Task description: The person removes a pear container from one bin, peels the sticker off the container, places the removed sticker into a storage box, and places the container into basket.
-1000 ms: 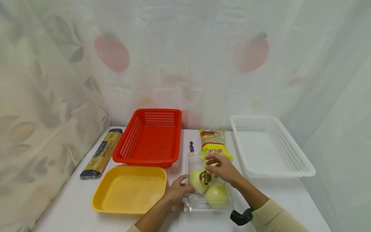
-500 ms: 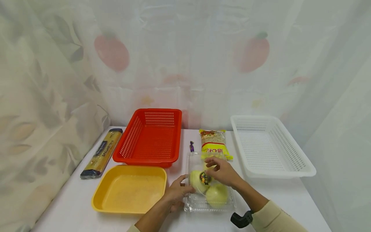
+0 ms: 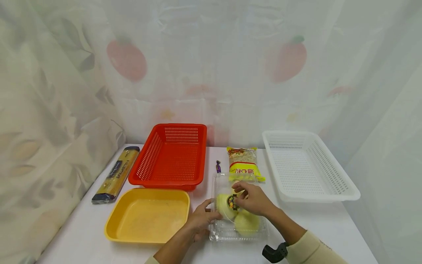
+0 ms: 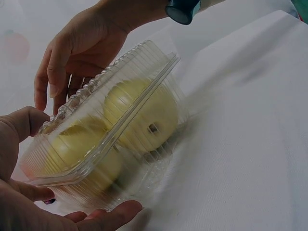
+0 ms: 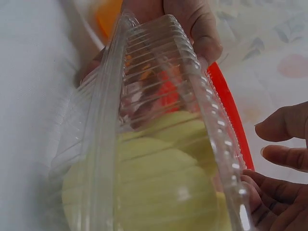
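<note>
A clear plastic clamshell box with round, yellow-green pears inside stands in front of me on the white table. My left hand grips its left side, the thumb near the lid and fingertips low along the wall in the left wrist view. Over the lid hovers my right hand, its fingers loosely bent beside a dark round sticker. In the right wrist view some of its fingertips are right at the lid's edge, while thumb and forefinger stand apart with nothing between them.
A red basket and a yellow tray stand left, beside a spaghetti pack. Behind the box lie a purple-wrapped candy and a yellow food bag. At right is a white basket.
My right hand has slid a little toward me over the lid, now partly covering the sticker. The left hand and the box have stayed in place.
</note>
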`<action>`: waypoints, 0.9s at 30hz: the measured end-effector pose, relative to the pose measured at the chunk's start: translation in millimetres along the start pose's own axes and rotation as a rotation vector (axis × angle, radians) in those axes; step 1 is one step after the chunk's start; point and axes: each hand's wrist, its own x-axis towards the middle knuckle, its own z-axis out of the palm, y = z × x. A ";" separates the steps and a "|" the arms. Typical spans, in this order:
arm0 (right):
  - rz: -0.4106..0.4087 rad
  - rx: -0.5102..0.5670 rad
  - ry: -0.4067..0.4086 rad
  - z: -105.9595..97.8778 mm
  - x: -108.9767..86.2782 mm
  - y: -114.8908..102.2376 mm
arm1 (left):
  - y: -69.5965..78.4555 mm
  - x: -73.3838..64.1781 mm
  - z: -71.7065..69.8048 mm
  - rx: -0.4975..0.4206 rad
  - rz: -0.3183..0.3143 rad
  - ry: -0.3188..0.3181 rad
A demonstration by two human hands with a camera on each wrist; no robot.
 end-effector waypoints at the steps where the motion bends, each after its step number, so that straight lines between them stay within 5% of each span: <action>1: 0.002 -0.005 -0.001 0.2 -0.1 -0.5 | -0.4 0.3 -0.1 -0.001 0.000 -0.001; 9: 0.046 0.006 -0.018 1.1 1.5 -6.0 | 0.8 -0.6 -0.5 0.014 -0.006 0.002; 27: -0.017 -0.049 -0.015 3.3 14.5 -5.1 | 0.5 -1.5 -0.2 0.005 0.003 -0.003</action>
